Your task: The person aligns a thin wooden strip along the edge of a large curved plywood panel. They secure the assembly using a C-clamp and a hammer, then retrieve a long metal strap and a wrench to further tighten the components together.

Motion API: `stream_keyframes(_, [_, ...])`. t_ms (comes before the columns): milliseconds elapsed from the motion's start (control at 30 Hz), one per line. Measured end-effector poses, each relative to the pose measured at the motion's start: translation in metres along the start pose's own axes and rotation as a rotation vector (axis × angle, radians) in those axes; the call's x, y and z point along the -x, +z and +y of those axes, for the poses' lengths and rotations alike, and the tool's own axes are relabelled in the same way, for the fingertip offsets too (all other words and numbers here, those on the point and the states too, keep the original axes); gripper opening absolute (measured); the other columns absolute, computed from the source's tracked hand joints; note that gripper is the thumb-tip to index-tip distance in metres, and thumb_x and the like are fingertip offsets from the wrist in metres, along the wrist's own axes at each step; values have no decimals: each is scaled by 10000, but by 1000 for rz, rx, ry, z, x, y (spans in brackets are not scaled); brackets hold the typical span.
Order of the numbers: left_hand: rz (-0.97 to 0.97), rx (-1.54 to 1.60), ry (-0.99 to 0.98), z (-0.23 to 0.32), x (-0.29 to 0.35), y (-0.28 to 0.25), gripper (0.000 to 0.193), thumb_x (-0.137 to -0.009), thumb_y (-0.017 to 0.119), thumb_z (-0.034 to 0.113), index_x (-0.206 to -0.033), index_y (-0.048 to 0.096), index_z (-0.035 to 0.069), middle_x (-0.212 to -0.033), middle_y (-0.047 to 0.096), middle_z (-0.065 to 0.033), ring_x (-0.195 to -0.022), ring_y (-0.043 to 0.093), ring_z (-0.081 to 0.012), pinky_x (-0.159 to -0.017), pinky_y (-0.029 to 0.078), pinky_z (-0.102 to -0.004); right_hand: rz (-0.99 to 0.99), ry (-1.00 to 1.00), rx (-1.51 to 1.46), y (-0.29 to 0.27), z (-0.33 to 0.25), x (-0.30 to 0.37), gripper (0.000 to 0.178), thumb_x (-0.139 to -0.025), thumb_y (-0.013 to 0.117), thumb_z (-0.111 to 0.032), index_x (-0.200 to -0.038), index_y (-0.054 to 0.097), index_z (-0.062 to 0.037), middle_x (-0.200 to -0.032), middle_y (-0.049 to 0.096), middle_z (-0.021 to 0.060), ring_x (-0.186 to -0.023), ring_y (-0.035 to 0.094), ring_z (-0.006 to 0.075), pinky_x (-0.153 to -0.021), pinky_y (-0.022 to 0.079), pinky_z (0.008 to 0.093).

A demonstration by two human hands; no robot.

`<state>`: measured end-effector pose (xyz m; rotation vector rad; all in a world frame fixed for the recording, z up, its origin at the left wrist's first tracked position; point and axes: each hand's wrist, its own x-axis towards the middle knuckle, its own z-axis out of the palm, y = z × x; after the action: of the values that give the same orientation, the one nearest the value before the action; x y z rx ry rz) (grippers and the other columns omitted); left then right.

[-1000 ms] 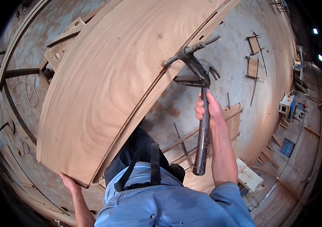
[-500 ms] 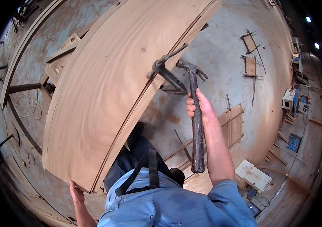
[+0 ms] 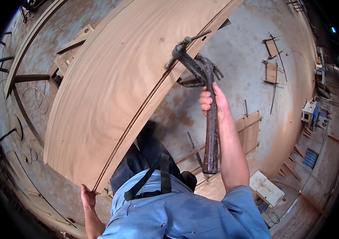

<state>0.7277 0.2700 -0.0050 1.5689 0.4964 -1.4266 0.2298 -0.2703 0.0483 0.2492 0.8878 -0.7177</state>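
A large pale wooden panel [image 3: 109, 87] with a grooved right edge stretches away from me. At its near corner, my left hand [image 3: 88, 196] grips the end edge; some fingers are hidden by the wood. My right hand [image 3: 215, 99] is closed around a claw hammer [image 3: 211, 135], high on the dark handle, with the head away from me and the handle's end toward my body. A dark metal clamp [image 3: 187, 59] sits on the panel's right edge. The hammer head is right beside the clamp and overlaps it in view; whether they touch I cannot tell.
Beneath the panel are dark supports and a slotted wooden piece [image 3: 76, 40]. On the floor at right lie small clamped wooden frames [image 3: 271, 72] and a clamped board [image 3: 249, 133]. A white box [image 3: 266, 187] stands at lower right. A cable [image 3: 34, 99] loops at left.
The hammer and my right hand have moved slightly, bringing the hammer head closer against the clamp. My left hand stays at the panel's corner. The whole view has shifted a little.
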Motion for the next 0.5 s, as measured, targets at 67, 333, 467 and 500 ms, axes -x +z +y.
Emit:
stream_keyframes(67, [-3, -27, -7, -1, 0, -2, 621, -956, 478, 550, -1413, 425, 133, -1356, 556, -50, -1226, 541, -297, -998, 444, -490, 48, -10, 18, -1, -1, 2, 397, -995, 476, -462, -974, 560, -75, -701, 498, 10, -522, 456, 124, -430, 370, 283])
stream_keyframes(333, [-50, 47, 113, -10, 0, 10, 579, -975, 469, 507, -1400, 439, 115, -1362, 549, -52, -1239, 527, -279, -1015, 427, -464, 150, -94, -157, 19, -7, -11, 410, -955, 537, -498, -903, 555, -92, -676, 490, -29, -511, 449, 101, -441, 365, 253])
stream_keyframes(467, [-51, 43, 97, -11, 1, 7, 583, -972, 473, 507, -1405, 436, 118, -1378, 537, -44, -1262, 505, -281, -1017, 416, -459, 154, -53, -61, 20, -10, -12, 398, -964, 525, -491, -908, 556, -98, -687, 504, -24, -514, 464, 100, -439, 370, 249])
stream_keyframes(500, [-94, 62, 116, -11, 0, 4, 586, -970, 475, 509, -1405, 436, 118, -1379, 536, -44, -1264, 503, -281, -1018, 414, -458, 124, -37, -47, 19, -12, -11, 398, -966, 522, -489, -906, 554, -96, -689, 508, -22, -516, 469, 102, -439, 373, 251])
